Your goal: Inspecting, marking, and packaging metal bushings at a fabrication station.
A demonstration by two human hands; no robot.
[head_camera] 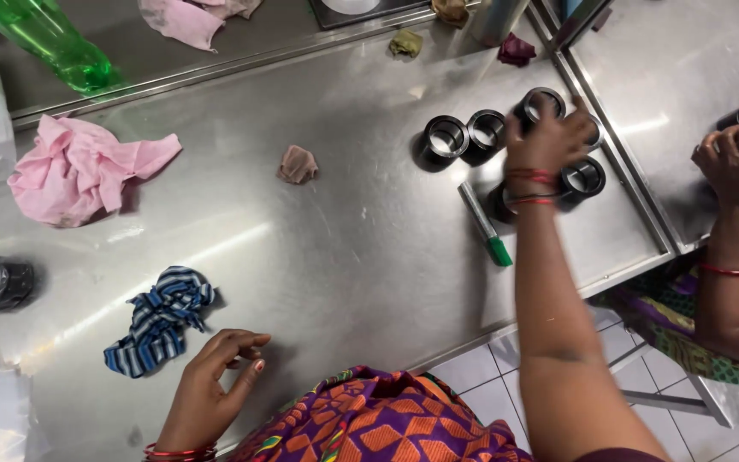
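- Left hand point(215, 376): low and close to the body, wrist bent, palm turned inward, fingers loosely curled with thumb and fingertips near each other, holding nothing; red bangles at the wrist.
- Right hand point(547, 137): arm stretched far forward, nearly straight, back of hand up, fingers bent downward in a grasp; red bangles on that wrist.

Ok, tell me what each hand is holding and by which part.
Right hand grips a black ring-shaped part from above, fingers over its rim. Left hand holds nothing.
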